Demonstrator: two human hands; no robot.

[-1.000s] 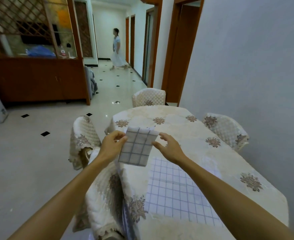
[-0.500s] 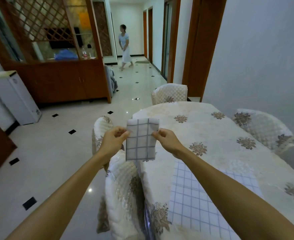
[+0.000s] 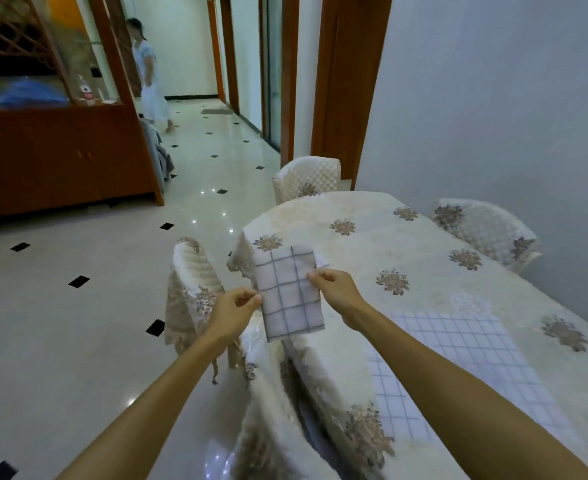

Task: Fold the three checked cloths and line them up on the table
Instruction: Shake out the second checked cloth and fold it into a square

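A small folded white cloth with grey checks (image 3: pixel 289 296) hangs in the air over the table's left edge. My left hand (image 3: pixel 232 311) pinches its left side and my right hand (image 3: pixel 335 291) pinches its right side. A larger checked cloth (image 3: pixel 458 362) lies spread flat on the table (image 3: pixel 372 244), partly hidden under my right forearm. Only these two checked cloths are in view.
The table carries a cream flowered cover. Covered chairs stand at the left (image 3: pixel 192 289), at the far end (image 3: pixel 308 178) and by the right wall (image 3: pixel 489 230). A wooden cabinet (image 3: pixel 60 157) stands across the tiled floor. A person (image 3: pixel 148 71) walks in the hallway.
My right hand has taken hold of the folded cloth's right edge, so both hands now hold it. My head has turned, shifting the view. The person in the hallway has walked on.
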